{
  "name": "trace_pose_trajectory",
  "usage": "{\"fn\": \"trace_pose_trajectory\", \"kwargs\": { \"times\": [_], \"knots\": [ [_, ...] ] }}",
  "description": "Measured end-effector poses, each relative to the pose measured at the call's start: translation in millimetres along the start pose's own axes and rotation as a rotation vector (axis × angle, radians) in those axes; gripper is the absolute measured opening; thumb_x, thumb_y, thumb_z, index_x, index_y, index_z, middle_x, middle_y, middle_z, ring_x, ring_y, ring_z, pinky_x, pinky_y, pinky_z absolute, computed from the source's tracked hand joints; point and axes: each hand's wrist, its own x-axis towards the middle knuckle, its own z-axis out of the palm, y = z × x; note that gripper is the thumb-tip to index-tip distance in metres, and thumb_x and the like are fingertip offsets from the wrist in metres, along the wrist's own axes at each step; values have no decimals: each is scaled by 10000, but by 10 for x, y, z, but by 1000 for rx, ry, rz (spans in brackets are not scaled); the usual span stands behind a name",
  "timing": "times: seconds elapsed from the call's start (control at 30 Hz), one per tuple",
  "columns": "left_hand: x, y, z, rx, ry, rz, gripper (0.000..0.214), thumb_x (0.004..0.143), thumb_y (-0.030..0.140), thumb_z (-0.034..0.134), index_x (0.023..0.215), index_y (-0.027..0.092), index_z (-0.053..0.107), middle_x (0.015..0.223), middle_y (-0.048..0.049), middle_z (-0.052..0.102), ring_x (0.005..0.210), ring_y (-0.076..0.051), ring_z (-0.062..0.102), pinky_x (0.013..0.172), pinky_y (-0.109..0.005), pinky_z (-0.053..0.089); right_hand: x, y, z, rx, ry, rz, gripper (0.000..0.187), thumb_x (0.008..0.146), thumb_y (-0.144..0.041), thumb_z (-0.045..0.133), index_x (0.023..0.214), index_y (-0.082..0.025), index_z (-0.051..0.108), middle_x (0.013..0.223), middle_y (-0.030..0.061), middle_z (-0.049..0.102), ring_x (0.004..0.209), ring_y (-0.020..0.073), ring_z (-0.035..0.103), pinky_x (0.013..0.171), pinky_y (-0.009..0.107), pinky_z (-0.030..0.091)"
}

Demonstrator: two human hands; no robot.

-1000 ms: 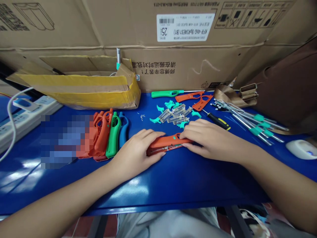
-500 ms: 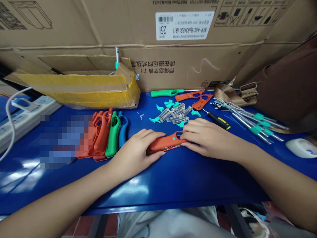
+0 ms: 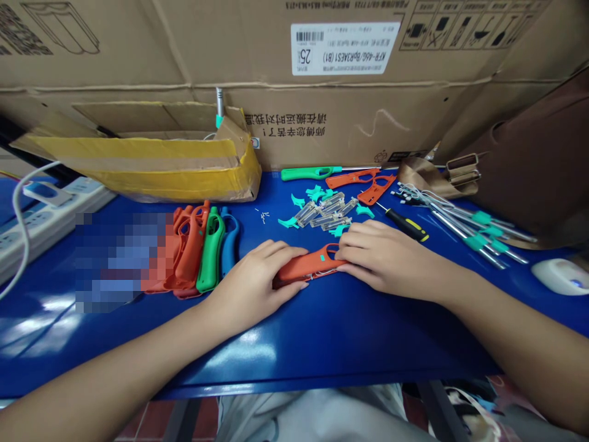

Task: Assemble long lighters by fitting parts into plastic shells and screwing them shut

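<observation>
An orange lighter casing [image 3: 307, 265] lies on the blue table between my hands, with thin white wire and pale inner parts showing along its near edge. My left hand [image 3: 263, 277] is closed around its left end, thumb on the near side and fingers on the far side. At the other end, by the finger loop, my right hand [image 3: 375, 256] grips the casing; its fingertips partly cover that end. Just beyond are clear fuel tanks [image 3: 327, 212] and turquoise triggers [image 3: 316, 193]. A screwdriver [image 3: 407, 224] with a black and yellow handle lies past my right hand.
Orange, green and blue casings [image 3: 209, 252] stand in a row at left. Behind are a taped cardboard box [image 3: 184, 172], a green lighter [image 3: 308, 173] and orange casing halves [image 3: 354, 179]. Metal lighter tubes [image 3: 478, 227] and a white device [image 3: 559, 276] lie at right; a power strip [image 3: 50, 221] is far left.
Almost nothing differs. Both hands keep the same hold on the orange casing, and the view has shifted very slightly.
</observation>
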Motion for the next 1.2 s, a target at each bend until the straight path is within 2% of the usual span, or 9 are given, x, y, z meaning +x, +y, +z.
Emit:
{"fn": "trace_pose_trajectory", "kwargs": {
  "times": [0.1,0.27,0.4,0.5,0.7,0.87,1.03,1.2],
  "knots": [
    [-4,-5,7,14,6,-2,340,931,301,688,1246,199,609,1141,-72,690,1019,-248,619,937,-427,502,-11,11,-12,-13,26,1,219,1028,-278,499,999,-164,684,959,79,684,920,239,568,861,382,403],
    [-29,-18,6,-1,56,-12,417,930,429,685,1272,207,599,1156,-78,676,1048,-249,620,935,-413,507,-25,21,-53,-17,89,8,215,1025,-312,515,1002,-181,684,956,78,687,909,235,570,850,374,409],
    [-23,2,-30,-8,71,3,287,966,367,638,1202,203,636,1105,-67,679,1010,-227,616,915,-393,498,-30,4,-69,-1,67,6,182,1009,-291,541,963,-174,673,957,78,675,900,235,584,844,379,427],
    [-9,31,-64,9,66,16,228,959,344,635,1134,199,657,1059,-62,680,966,-226,604,890,-396,491,-31,-1,-53,7,58,6,154,996,-275,560,960,-172,668,1040,96,662,945,242,601,858,387,442],
    [-17,46,-80,91,35,24,217,926,338,656,1096,203,676,1040,-62,683,955,-245,599,874,-411,491,-26,4,-9,36,47,3,121,976,-263,588,982,-179,675,1110,107,655,984,244,617,870,398,461],
    [-32,38,-81,153,15,9,209,921,338,651,1076,202,686,1053,-58,684,927,-244,602,857,-415,497,-14,7,10,54,39,9,140,995,-264,564,987,-178,674,1082,91,657,970,233,611,880,397,460],
    [-31,41,-98,168,9,-4,213,919,347,647,1066,201,695,1044,-52,686,921,-243,609,843,-416,507,-16,9,17,60,43,8,170,1020,-268,522,991,-174,660,1078,80,647,974,225,600,898,394,453],
    [-24,45,-99,170,-6,-23,213,906,339,652,1058,199,701,1039,-51,694,931,-250,626,854,-423,520,-21,11,23,59,12,22,131,1000,-264,556,1002,-180,656,1116,88,637,1006,240,599,907,403,454]
  ]
}}
